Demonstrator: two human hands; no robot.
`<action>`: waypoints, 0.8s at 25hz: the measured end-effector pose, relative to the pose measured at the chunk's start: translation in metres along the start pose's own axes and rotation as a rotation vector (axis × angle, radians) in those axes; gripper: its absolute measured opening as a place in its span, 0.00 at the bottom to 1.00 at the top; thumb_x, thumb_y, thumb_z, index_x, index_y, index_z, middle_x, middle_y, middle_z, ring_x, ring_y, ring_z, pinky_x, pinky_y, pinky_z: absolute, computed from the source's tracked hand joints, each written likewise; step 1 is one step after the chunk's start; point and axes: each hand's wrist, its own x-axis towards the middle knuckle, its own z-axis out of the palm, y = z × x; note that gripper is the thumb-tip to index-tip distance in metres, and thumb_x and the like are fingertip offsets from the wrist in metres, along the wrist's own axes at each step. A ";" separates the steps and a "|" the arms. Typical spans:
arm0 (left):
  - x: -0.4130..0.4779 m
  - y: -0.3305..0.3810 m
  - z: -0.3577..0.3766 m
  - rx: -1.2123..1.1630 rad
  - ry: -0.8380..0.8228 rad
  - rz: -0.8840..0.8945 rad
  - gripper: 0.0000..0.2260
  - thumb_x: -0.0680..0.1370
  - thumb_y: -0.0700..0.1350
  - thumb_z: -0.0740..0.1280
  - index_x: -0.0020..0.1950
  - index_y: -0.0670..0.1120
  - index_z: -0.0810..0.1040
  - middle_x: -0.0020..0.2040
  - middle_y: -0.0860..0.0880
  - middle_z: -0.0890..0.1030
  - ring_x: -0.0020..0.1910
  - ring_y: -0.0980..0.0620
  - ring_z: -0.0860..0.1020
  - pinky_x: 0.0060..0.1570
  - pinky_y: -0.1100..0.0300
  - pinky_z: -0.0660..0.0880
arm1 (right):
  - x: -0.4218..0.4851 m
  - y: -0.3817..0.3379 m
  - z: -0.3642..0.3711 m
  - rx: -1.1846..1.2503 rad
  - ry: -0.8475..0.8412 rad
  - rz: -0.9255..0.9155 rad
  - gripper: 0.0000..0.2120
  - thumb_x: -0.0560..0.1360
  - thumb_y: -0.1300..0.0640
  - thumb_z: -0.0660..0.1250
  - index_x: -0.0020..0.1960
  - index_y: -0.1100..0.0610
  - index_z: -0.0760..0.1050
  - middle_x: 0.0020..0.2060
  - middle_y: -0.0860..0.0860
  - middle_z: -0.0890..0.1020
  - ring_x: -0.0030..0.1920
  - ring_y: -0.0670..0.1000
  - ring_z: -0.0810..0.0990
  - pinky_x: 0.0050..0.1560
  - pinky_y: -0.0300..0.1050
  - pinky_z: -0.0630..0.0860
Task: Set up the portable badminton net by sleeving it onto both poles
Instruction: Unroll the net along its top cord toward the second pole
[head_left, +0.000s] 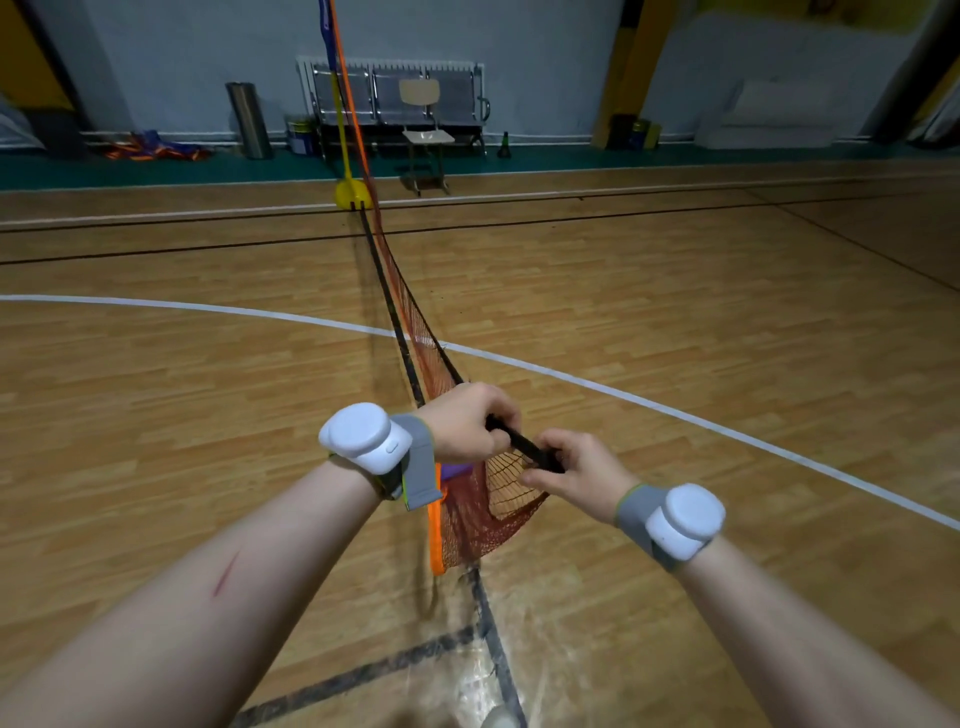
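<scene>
Far end looked sorted: the far pole (340, 130) stood in its yellow base (353, 195) at the upper middle of the frame, with the net (467, 499) already hanging off it. From there the orange mesh sagged down across the wooden court floor (156, 364) toward the centre of the frame, so this was the second-pole half of the job.

Both hands were on the near end, just below centre. The left hand (467, 421) had its fingers curled tight round the black edge band (524, 447), and the right hand (571, 462) was pinching the same band a little lower and to the right, thumb on top. Nothing else was in either hand. Each wrist had a white puck on a grey strap, the left one (363, 436) and the right one (685, 519).

The orange end strip (435, 530) dangled below the left wrist, bunched up with slack mesh. I couldn't see a second pole anywhere in the shot, and I couldn't tell if the band was a sleeve opening or just trim.

My guess for the next move: find the open mouth of that end sleeve, spread it, and feed it onto the near pole without twisting the mesh.
</scene>
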 end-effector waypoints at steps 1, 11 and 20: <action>-0.007 0.005 -0.001 -0.010 0.011 0.009 0.08 0.72 0.38 0.63 0.37 0.50 0.73 0.42 0.49 0.76 0.42 0.49 0.74 0.48 0.54 0.74 | -0.004 0.000 0.007 0.016 -0.034 0.021 0.09 0.69 0.59 0.73 0.38 0.51 0.72 0.33 0.50 0.74 0.36 0.47 0.71 0.39 0.40 0.67; -0.051 0.009 -0.032 -0.181 0.274 -0.059 0.14 0.72 0.35 0.62 0.31 0.51 0.71 0.30 0.52 0.73 0.30 0.52 0.69 0.32 0.63 0.66 | -0.039 0.034 0.012 -0.047 -0.008 0.140 0.06 0.75 0.57 0.65 0.48 0.58 0.80 0.41 0.55 0.83 0.44 0.56 0.80 0.51 0.53 0.76; -0.053 0.074 0.036 0.052 0.057 0.028 0.25 0.72 0.34 0.60 0.68 0.50 0.70 0.70 0.50 0.69 0.68 0.52 0.68 0.65 0.61 0.66 | -0.106 -0.015 -0.034 -0.145 0.087 -0.148 0.12 0.75 0.56 0.66 0.42 0.65 0.80 0.30 0.45 0.70 0.31 0.42 0.68 0.34 0.32 0.64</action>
